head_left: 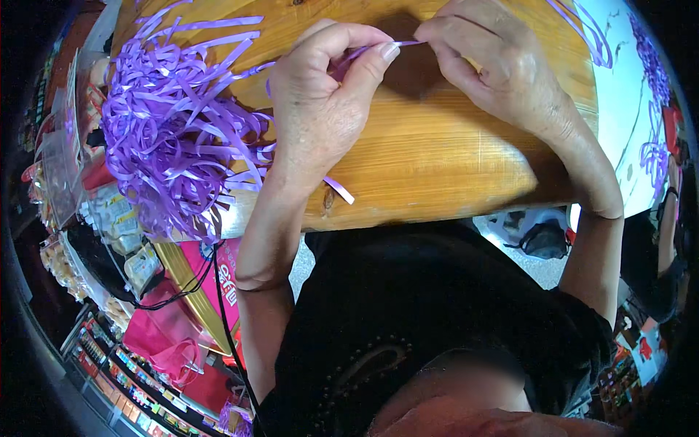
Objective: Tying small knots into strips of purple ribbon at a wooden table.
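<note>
My left hand pinches a thin purple ribbon between thumb and forefinger near the far edge of the wooden table. From there the strand runs a short way across to my right hand, whose thumb and fingers are closed on it. Part of the ribbon is hidden behind the left hand. Beside my left wrist lies a big tangled heap of purple ribbons, with a few strands leading toward that hand. One loose ribbon end sticks out by the table's near edge.
Loops of purple ribbon lie at the far right, and more ribbon is on a white marbled surface. Another person's arm shows at the right rim. Clear packages and a pink bag crowd the left; a black cable hangs there.
</note>
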`<control>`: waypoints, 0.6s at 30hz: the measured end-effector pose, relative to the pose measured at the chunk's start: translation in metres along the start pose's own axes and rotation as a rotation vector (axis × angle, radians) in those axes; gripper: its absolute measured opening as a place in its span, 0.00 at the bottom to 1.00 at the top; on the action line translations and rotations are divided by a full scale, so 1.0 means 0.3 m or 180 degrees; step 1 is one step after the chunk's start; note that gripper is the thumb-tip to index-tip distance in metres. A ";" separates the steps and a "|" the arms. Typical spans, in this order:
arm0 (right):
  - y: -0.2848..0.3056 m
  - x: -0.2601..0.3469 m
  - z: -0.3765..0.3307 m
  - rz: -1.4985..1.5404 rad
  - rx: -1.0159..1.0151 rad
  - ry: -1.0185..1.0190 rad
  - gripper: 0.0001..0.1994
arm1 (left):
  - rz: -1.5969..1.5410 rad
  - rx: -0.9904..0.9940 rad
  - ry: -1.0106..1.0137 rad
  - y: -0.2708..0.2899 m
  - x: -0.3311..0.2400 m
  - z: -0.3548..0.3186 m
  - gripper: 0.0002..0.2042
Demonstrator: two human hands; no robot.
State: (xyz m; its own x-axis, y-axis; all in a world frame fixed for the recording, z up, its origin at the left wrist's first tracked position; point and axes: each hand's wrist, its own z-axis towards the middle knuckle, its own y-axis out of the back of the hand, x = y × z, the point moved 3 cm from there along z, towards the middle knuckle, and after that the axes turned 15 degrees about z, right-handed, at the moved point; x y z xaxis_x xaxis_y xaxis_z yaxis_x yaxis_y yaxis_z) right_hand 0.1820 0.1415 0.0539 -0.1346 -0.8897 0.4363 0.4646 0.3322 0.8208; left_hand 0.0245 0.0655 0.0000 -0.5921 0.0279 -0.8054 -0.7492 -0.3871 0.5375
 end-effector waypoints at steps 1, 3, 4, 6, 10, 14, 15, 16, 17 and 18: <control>-0.011 -0.027 -0.013 0.0006 0.0002 -0.0007 0.12 | 0.0000 0.0008 0.0006 0.003 -0.002 0.001 0.05; -0.058 -0.100 -0.035 0.1230 0.0427 -0.0478 0.09 | 0.0168 0.0045 0.0037 0.011 -0.006 0.001 0.06; -0.058 -0.100 -0.038 0.1239 0.0433 -0.0476 0.09 | 0.0172 0.0044 0.0047 0.012 -0.009 0.001 0.06; -0.053 -0.093 -0.045 0.3139 0.0541 -0.1255 0.10 | -0.0923 0.0225 0.0563 -0.008 -0.008 0.003 0.07; -0.070 -0.064 -0.021 0.4380 -0.0142 -0.2004 0.10 | -0.1803 0.0200 0.0854 -0.036 -0.010 -0.005 0.09; -0.098 -0.078 -0.014 0.5048 -0.0608 -0.1890 0.10 | -0.2802 0.0277 0.1023 -0.043 0.018 -0.010 0.09; -0.095 -0.077 -0.008 0.4786 -0.0658 -0.1793 0.11 | -0.2692 0.0230 0.1006 -0.044 0.014 -0.010 0.08; -0.129 -0.113 0.002 0.4767 -0.0685 -0.1800 0.11 | -0.2705 0.0256 0.0994 -0.058 0.000 -0.007 0.08; -0.158 -0.155 0.030 0.4885 -0.0885 -0.0148 0.11 | -0.2503 0.0106 0.0966 -0.069 -0.014 -0.004 0.08; -0.163 -0.165 0.030 0.4813 -0.1023 0.1509 0.11 | -0.2297 -0.0061 0.0951 -0.073 -0.017 -0.003 0.08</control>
State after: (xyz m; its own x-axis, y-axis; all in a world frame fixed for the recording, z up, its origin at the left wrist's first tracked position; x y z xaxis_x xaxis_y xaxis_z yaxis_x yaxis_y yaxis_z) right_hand 0.1580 0.1721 -0.0044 0.8329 0.1416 0.5350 0.0771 0.9276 -0.3656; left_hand 0.0442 0.0731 -0.0078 0.1468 0.0305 -0.9887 -0.9117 -0.3836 -0.1472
